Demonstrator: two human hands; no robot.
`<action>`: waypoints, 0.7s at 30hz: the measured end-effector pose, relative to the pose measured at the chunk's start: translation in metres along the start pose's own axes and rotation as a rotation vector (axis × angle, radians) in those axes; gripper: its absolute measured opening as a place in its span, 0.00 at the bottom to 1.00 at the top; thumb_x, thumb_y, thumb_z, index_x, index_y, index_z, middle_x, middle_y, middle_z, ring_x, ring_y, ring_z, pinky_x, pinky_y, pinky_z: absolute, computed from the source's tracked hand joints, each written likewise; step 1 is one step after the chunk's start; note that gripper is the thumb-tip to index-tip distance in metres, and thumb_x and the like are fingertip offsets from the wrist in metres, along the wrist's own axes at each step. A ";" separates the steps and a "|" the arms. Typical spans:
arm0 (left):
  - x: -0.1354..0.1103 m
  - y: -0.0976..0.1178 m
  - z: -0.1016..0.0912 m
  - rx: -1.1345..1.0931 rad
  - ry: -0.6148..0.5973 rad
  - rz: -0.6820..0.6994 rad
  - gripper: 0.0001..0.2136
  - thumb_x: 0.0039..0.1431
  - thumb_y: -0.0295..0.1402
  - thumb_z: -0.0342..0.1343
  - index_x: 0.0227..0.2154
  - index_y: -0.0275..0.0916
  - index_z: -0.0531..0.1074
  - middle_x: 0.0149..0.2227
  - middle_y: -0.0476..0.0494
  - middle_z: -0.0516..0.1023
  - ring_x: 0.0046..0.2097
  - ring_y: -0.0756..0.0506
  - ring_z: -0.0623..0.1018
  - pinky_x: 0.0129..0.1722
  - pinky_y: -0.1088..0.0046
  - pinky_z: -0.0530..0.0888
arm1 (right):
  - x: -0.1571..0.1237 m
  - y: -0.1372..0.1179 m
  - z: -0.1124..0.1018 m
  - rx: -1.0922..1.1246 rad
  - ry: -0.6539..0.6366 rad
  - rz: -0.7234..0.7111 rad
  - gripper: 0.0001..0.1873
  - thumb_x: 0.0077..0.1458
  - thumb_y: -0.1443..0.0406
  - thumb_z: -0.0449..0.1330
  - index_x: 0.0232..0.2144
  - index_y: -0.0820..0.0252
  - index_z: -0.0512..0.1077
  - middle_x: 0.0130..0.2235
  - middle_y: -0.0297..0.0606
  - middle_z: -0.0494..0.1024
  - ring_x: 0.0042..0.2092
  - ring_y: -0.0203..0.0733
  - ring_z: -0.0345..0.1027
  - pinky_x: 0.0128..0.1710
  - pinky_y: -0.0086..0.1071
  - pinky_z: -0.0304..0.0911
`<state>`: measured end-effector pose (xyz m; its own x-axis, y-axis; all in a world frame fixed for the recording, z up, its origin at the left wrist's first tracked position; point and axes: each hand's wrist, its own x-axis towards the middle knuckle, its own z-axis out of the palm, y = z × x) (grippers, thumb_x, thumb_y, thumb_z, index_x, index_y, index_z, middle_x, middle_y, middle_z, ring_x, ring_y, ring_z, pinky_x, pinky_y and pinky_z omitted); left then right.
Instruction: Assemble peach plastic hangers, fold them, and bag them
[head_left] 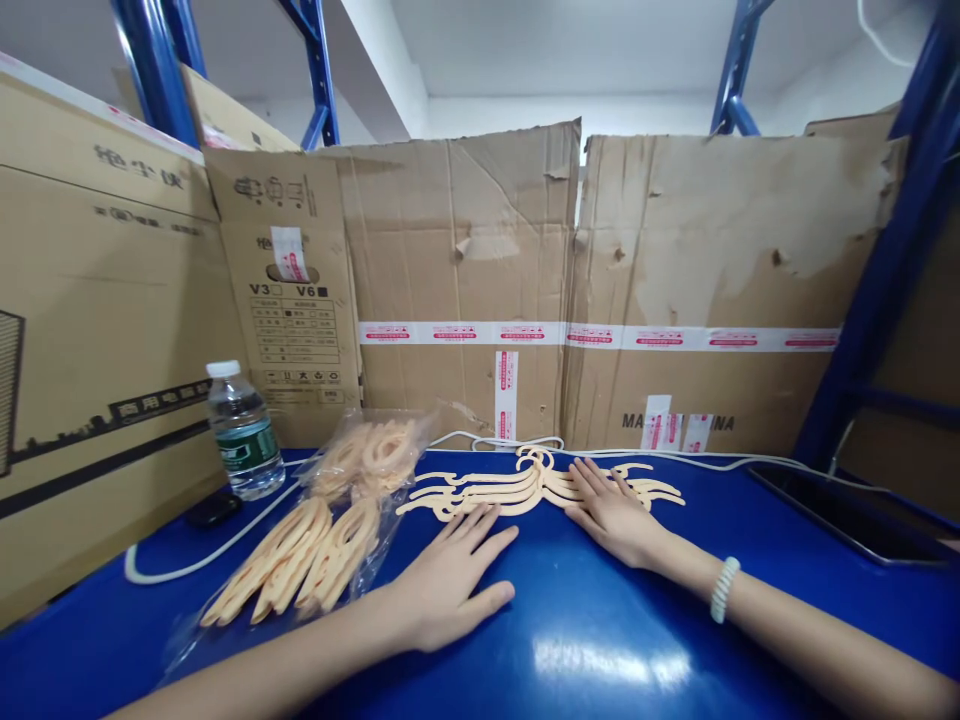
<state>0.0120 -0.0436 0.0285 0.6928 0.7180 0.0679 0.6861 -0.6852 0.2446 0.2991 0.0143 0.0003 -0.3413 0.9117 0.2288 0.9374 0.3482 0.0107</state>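
Observation:
Several cream-coloured clothes hangers (499,492) lie fanned out over one another on the blue table, hooks at the back. My left hand (454,585) is spread palm down on the table, its fingertips at the front left edge of the hangers. With fingers stretched out, my right hand (616,512) rests flat on the right side of the hangers and hides part of them. Left of my left hand is a clear plastic bag (375,545) with more cream-coloured pieces, which look like folded hangers.
A water bottle (246,435) stands at the left beside a small black object (214,510). White cable (180,572) runs along the left and back. A dark flat device (847,515) lies at the right. Cardboard sheets (465,250) wall the back, between blue metal posts (877,230).

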 end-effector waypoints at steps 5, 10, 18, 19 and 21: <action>-0.011 0.009 -0.001 -0.060 0.042 -0.003 0.28 0.65 0.47 0.46 0.65 0.45 0.53 0.69 0.37 0.48 0.69 0.34 0.47 0.64 0.47 0.50 | -0.027 0.007 -0.006 -0.025 0.141 -0.033 0.31 0.64 0.55 0.47 0.62 0.70 0.60 0.63 0.56 0.60 0.66 0.57 0.49 0.62 0.55 0.49; -0.019 0.020 -0.002 -0.153 0.087 -0.041 0.28 0.62 0.41 0.51 0.64 0.39 0.58 0.68 0.35 0.54 0.68 0.35 0.53 0.64 0.49 0.54 | -0.044 0.026 -0.015 0.024 0.335 -0.130 0.20 0.62 0.63 0.50 0.53 0.63 0.68 0.55 0.52 0.72 0.56 0.55 0.65 0.54 0.50 0.63; -0.018 0.022 0.000 -0.327 0.236 -0.141 0.22 0.55 0.31 0.53 0.54 0.36 0.68 0.57 0.35 0.71 0.59 0.37 0.69 0.61 0.55 0.63 | -0.047 0.052 -0.018 0.187 0.338 -0.100 0.14 0.61 0.66 0.50 0.41 0.60 0.75 0.41 0.47 0.76 0.44 0.49 0.71 0.45 0.43 0.69; -0.018 0.023 0.001 -0.347 0.260 -0.168 0.21 0.55 0.31 0.52 0.53 0.37 0.69 0.56 0.36 0.72 0.58 0.37 0.70 0.60 0.55 0.63 | -0.047 0.053 -0.016 0.192 0.336 -0.097 0.14 0.61 0.66 0.50 0.42 0.60 0.75 0.41 0.47 0.76 0.44 0.49 0.71 0.45 0.43 0.69; -0.017 0.023 0.005 -0.394 0.303 -0.224 0.20 0.55 0.31 0.52 0.52 0.39 0.69 0.56 0.37 0.73 0.58 0.37 0.70 0.60 0.54 0.63 | -0.047 0.054 -0.012 0.185 0.336 -0.098 0.15 0.61 0.67 0.49 0.42 0.60 0.75 0.41 0.47 0.76 0.44 0.50 0.70 0.46 0.45 0.68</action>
<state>0.0170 -0.0721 0.0280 0.4041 0.8844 0.2336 0.6340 -0.4549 0.6254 0.3667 -0.0119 0.0014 -0.3577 0.7608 0.5415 0.8627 0.4911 -0.1202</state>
